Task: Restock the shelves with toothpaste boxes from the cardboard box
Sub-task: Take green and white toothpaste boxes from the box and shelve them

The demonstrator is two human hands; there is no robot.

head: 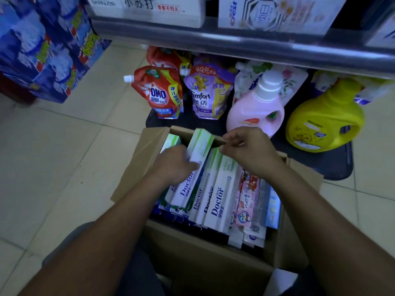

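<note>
An open cardboard box [136, 159] stands on the floor in front of me, packed with several white-and-green "Doctor" toothpaste boxes [218, 197] and pink children's toothpaste boxes [245, 201]. My left hand [173, 165] grips one white-green toothpaste box [199, 146], tilted up out of the pile. My right hand [245, 150] hovers over the box's far edge, fingers curled and pinched, with nothing clearly in them. The shelf [235, 45] above holds white toothpaste cartons [273, 13].
On the bottom shelf behind the box stand OMO refill pouches [160, 92], a purple Comfort pouch [205, 92], a pink bottle [256, 107] and a yellow jug [324, 118]. Blue detergent packs [47, 45] are stacked at the left. Tiled floor lies to the left.
</note>
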